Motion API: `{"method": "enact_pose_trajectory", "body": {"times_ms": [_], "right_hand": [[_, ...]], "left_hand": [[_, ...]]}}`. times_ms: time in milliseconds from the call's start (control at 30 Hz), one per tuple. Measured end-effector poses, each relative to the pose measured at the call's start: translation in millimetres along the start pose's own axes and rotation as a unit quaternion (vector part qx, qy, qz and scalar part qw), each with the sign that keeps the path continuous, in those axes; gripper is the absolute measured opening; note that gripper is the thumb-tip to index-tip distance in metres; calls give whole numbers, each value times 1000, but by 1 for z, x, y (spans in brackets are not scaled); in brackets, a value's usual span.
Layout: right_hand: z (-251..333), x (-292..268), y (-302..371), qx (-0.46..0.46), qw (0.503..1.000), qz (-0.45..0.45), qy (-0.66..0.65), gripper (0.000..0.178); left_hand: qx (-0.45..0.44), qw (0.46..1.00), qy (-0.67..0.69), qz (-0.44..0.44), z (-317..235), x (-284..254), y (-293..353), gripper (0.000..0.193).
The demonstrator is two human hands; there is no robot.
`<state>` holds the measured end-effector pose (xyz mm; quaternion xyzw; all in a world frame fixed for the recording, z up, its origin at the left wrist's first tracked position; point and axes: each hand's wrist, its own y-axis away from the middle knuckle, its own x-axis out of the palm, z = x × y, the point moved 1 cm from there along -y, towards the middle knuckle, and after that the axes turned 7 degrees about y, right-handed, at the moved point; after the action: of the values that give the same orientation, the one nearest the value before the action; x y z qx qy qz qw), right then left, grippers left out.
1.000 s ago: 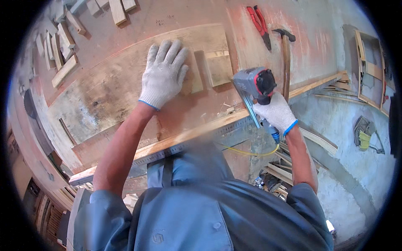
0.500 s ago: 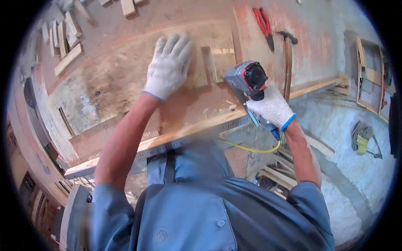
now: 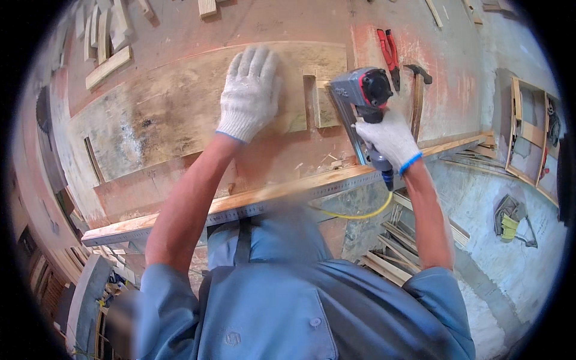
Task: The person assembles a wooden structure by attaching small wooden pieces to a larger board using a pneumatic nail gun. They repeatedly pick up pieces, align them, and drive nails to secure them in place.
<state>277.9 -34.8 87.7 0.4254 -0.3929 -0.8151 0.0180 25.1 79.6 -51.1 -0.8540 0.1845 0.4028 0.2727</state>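
Note:
My left hand [image 3: 249, 99], in a white knit glove, lies flat with its fingers stretched on a worn plywood board [image 3: 174, 108]. The glove of my right hand [image 3: 390, 139] is wrapped round the handle of a grey and black nail gun [image 3: 353, 89]. The gun is over the board's right end, beside a short pale wood piece [image 3: 327, 108] and a narrow slot. Its nose is hidden beneath its body, so I cannot tell whether it touches the wood. From the handle's lower end runs a yellow air hose [image 3: 366, 214].
Red-handled pliers [image 3: 389, 51] and a hammer [image 3: 418, 99] lie right of the gun. A wood strip with a measuring scale [image 3: 342, 185] lines the near table edge. Loose wood sticks [image 3: 109, 67] lie at the far left. A wooden frame [image 3: 531, 135] stands at the right.
The view has shifted a little, so the far table shows more. My right hand and the nail gun have moved slightly up and right in the picture; my left hand stays on the board.

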Motion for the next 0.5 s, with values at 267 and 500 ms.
{"method": "enact_pose_trajectory", "body": {"times_ms": [267,500], "right_hand": [[29,-15,-18,-36,996,-14,-77,15],[28,-19,-48,-19,998,-10,-62,13]], "left_hand": [[-28,1000,-6,3,3,-2,3,49],[-34,999,-3,19,3,-1,3,49]]}}
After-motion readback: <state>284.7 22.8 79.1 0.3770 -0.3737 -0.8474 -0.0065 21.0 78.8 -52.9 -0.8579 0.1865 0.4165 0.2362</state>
